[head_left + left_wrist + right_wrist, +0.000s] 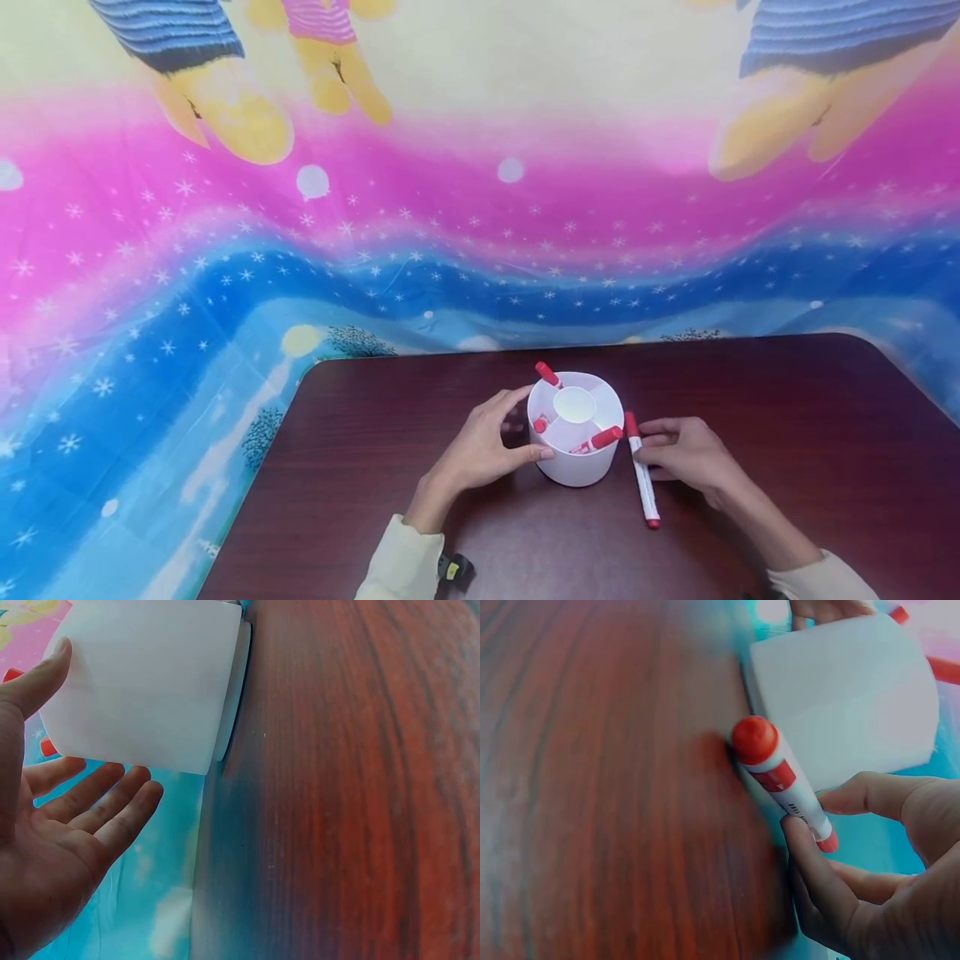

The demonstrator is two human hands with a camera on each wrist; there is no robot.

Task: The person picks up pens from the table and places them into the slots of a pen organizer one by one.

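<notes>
A round white pen holder (573,471) with divided compartments around a central ring stands upright on the table. Three red-capped markers lean in it: one at the back (548,374), one at the left (540,425) and one at the front right (598,440). My left hand (487,442) holds the holder's left side, thumb at the near rim, fingers around the far side. Just right of the holder, my right hand (686,454) pinches a white marker (644,483) with a red cap between thumb and fingers. Its red end (754,739) shows close over the table in the right wrist view.
The dark brown wooden table (360,467) has rounded far corners. Behind it hangs a colourful cloth (450,208) printed with snowflakes and figures. A black strap device (456,571) sits at the left wrist, by a pale sleeve (401,562).
</notes>
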